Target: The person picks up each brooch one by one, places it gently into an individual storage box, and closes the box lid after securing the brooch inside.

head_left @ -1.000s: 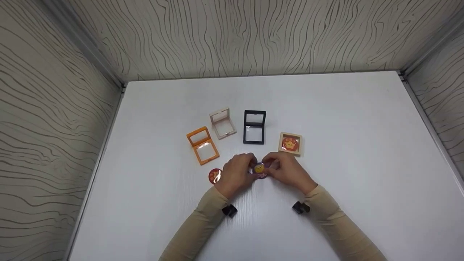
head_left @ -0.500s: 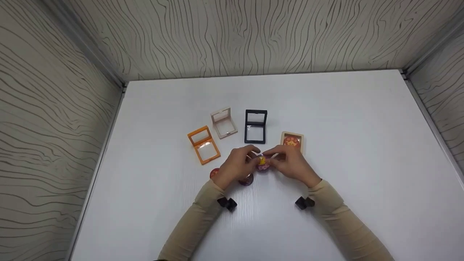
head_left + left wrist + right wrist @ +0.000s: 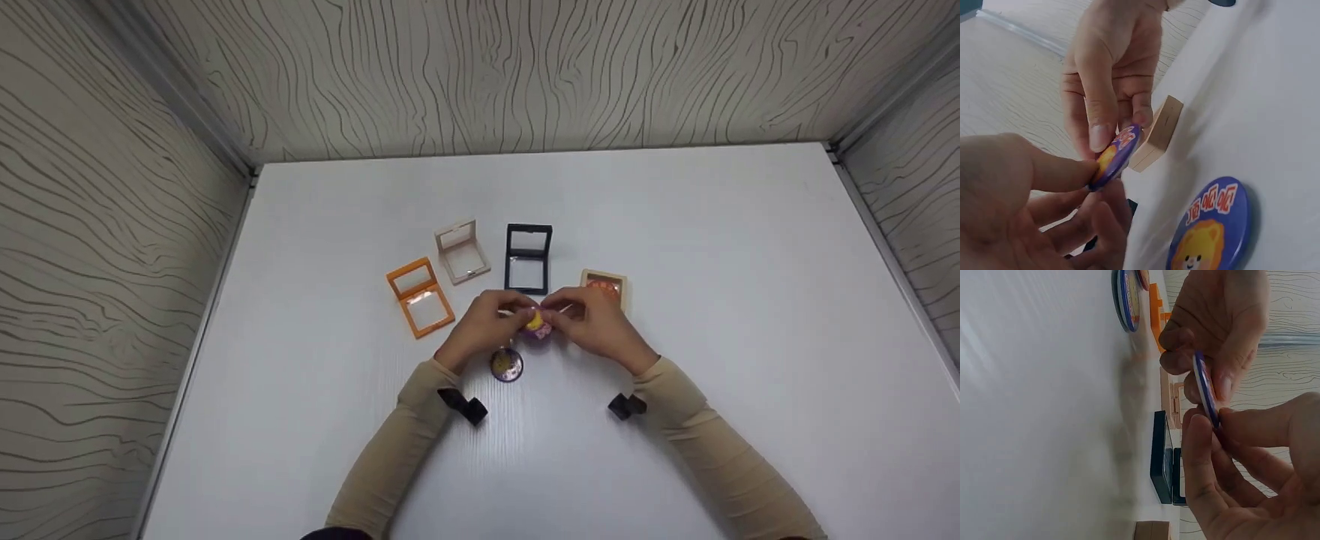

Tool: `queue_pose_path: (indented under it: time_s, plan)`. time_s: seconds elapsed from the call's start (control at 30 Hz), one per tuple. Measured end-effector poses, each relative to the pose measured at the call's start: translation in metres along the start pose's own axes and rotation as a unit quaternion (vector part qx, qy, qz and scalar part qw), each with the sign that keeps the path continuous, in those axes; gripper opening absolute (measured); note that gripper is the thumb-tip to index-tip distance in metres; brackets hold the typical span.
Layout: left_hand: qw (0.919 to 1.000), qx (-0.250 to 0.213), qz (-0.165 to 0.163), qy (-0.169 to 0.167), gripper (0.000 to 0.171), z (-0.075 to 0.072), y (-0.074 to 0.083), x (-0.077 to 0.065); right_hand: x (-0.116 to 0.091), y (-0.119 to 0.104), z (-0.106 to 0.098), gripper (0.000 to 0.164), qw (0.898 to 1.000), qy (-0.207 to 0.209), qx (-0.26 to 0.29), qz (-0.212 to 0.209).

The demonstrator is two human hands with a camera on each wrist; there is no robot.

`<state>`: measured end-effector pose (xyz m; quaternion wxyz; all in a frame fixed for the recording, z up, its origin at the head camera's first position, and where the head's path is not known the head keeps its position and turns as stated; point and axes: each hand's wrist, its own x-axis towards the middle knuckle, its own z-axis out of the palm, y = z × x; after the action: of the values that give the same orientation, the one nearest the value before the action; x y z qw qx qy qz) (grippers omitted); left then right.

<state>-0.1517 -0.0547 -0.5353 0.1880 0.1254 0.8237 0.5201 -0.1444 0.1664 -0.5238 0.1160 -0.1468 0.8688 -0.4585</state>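
Held badge (image 3: 538,324): round, purple rim, yellow pic & pale lettering, face part hid by thumbs; qty 1, pos. btwn both hands, raised off tabletop (image 3: 712,247), tilted. L hand (image 3: 484,328): grasping badge at one side, thumb on printed face, fingers behind. R hand (image 3: 601,325): same pinch, opp. side, thumb on face too, fingers at back. Two-sided hold prob. suits a thin, smooth disc: steadies it, lets its angle be adjusted, leaves some print in sight. Second badge (image 3: 507,364): purple rim, lion pic, lying face up on tabletop nr L wrist, apart from fingers; that spot prob. keeps it w/in easy reach yet out of the way. Beige frame (image 3: 625,291): flat, just beyond R hand & partly hid by it; framed red badge (image 3: 602,286) shows behind its window, prob. kept put by the frame itself. Black frame (image 3: 528,256): directly beyond the hands, lid up, base flat. Pale frame (image 3: 462,255): L of black, lid up, turned a bit. Orange frame (image 3: 418,292): further L, lid tipped back, also angled. Lids prob. raised for access to the bases; loose arc round the hands likely for short reach. Loose red badge (image 3: 1144,278): sliver only in R wrist view, nr second badge; rest cut off by view's edge.
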Motion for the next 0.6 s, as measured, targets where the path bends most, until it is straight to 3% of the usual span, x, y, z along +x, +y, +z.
queue_pose_path:
  time_s: [0.27, 0.47, 0.6]
  plan:
    - [0.9894, -0.118, -0.005, 0.084, 0.023, 0.002, 0.004, 0.007, 0.008, 0.004, 0.010, 0.029, 0.989, 0.052, 0.133, 0.036]
    - [0.9806, -0.155, -0.002, 0.120, 0.023, 0.004, 0.004, 0.009, 0.014, 0.001, 0.015, 0.028, 0.972, 0.100, 0.208, 0.036]
    - [0.9802, -0.151, 0.000, 0.128, 0.022, 0.003, 0.002, 0.010, 0.018, -0.001, 0.015, 0.025, 0.969, 0.116, 0.215, 0.043]
